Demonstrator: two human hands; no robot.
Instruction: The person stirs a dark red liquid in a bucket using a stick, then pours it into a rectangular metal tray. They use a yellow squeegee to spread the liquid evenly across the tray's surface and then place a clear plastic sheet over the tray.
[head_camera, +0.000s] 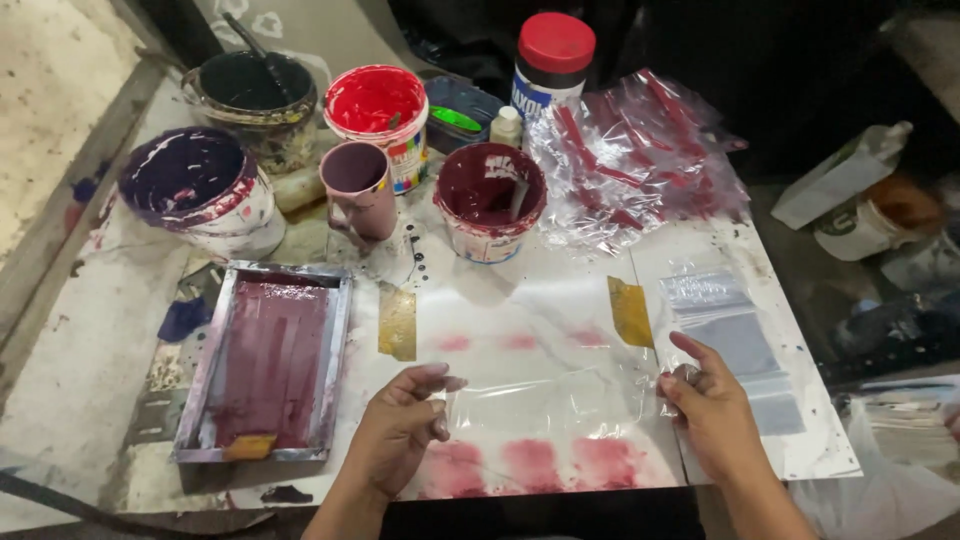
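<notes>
Printed bags (640, 150) piled at 1 o'clock; left hand (400, 430) and right hand (705, 405) pinching a blank bag (550, 400) flat; more blanks (735, 335) waiting at 3.

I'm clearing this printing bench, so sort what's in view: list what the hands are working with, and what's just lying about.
In hand:
left hand and right hand holding the clear plastic bag flat
white work board, with two yellow tape tabs

Lying about:
screen frame smeared maroon
open paint tubs
red-lidded jar
pile of printed bags
stack of blank bags
</notes>
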